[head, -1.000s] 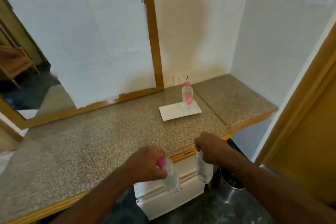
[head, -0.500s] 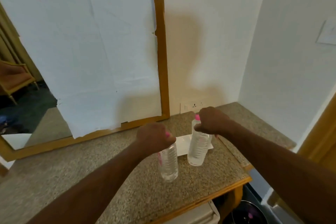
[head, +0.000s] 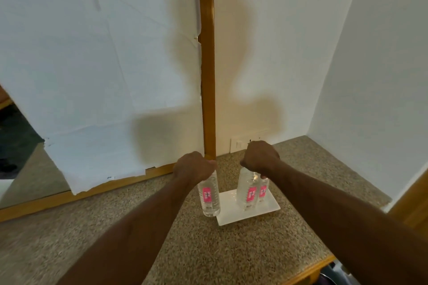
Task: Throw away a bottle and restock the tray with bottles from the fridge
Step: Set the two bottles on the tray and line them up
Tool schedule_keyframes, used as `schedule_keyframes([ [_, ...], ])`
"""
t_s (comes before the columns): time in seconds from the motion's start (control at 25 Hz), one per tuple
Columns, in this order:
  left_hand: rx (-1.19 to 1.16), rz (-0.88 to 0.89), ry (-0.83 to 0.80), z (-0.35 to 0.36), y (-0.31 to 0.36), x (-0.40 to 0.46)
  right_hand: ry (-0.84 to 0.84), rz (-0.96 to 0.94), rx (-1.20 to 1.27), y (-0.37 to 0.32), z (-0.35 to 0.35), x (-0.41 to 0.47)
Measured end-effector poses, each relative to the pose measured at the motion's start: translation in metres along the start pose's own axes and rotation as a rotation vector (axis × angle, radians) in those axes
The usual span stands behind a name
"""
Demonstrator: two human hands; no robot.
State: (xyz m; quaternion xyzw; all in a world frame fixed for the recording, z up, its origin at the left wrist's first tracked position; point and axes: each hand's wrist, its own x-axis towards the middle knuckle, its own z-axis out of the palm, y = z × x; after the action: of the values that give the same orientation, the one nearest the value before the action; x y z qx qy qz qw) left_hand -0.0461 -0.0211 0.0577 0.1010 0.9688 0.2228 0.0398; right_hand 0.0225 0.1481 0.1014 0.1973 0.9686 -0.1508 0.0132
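- A wood-framed mirror (head: 207, 76) stands along the back edge of the speckled tabletop (head: 115, 227), with most of its glass covered by white paper (head: 97, 65).
- The left hand (head: 194, 167) is curled into a fist around the top of the left bottle (head: 209, 194), so the cap is hidden inside the grip.
- That clear bottle with a pink label hangs upright. Its base is at the left edge of the white tray (head: 249, 211), though whether it rests on the tabletop or is just above it cannot be told.
- The right hand (head: 260, 157) is likewise closed tight on the neck of the middle bottle (head: 247, 192) (knuckles up, fingers wrapped under).
- This bottle is upright over the middle of the tray, its base at or just above the tray's surface.
- A third bottle (head: 263, 190) stands on the tray just behind and to the right of the held one, partly hidden by it.
- The tray lies toward the right back corner of the tabletop, near the side wall (head: 370, 76).
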Motion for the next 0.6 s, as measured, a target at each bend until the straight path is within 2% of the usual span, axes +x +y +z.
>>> schedule_keyframes([
  [0.16, -0.05, 0.03, -0.01, 0.023, 0.014, 0.01, -0.033, -0.01, 0.005, 0.003, 0.017, 0.023],
  [0.6, -0.048, -0.084, -0.007, 0.072, 0.029, 0.036, -0.123, -0.066, -0.038, 0.016, 0.051, 0.071],
])
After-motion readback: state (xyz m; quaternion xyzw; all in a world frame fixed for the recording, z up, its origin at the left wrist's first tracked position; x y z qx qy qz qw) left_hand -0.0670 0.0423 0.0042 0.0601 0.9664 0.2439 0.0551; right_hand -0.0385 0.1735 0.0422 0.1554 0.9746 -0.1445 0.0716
